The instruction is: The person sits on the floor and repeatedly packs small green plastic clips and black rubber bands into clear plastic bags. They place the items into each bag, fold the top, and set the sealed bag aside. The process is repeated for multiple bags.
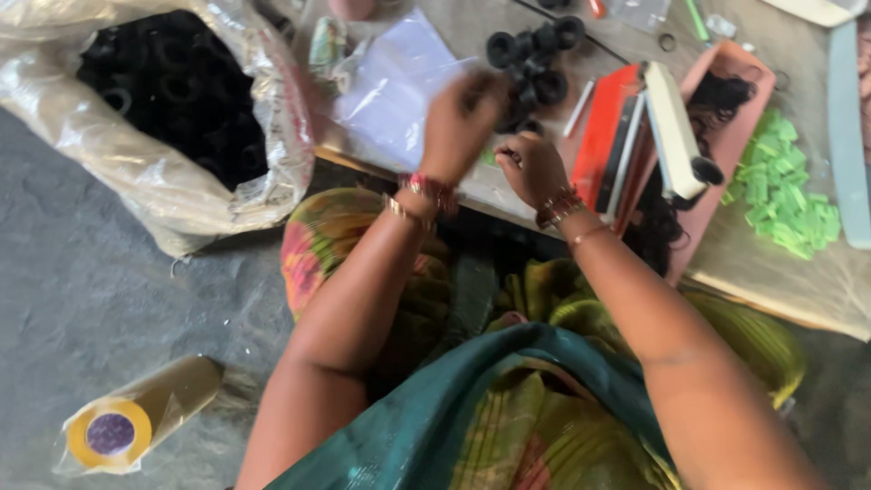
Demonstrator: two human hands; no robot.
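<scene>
hands (463, 122) (533, 168) near black rings (535, 63)

Black, red and green on a pale bench

Black rubber rings (535, 63) lie beside a red-and-cream heat sealer (635, 136); bright green plastic bits (780, 186) scatter nearby.

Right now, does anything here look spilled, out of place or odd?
Mostly a busy worktop. The green pieces lie in a loose heap, and a tape roll lies on its side on the floor, apart from the work. Black rings sit scattered beyond both hands.

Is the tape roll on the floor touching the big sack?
Apart. The head view shows bare grey floor between the tape roll and the sack.
</scene>
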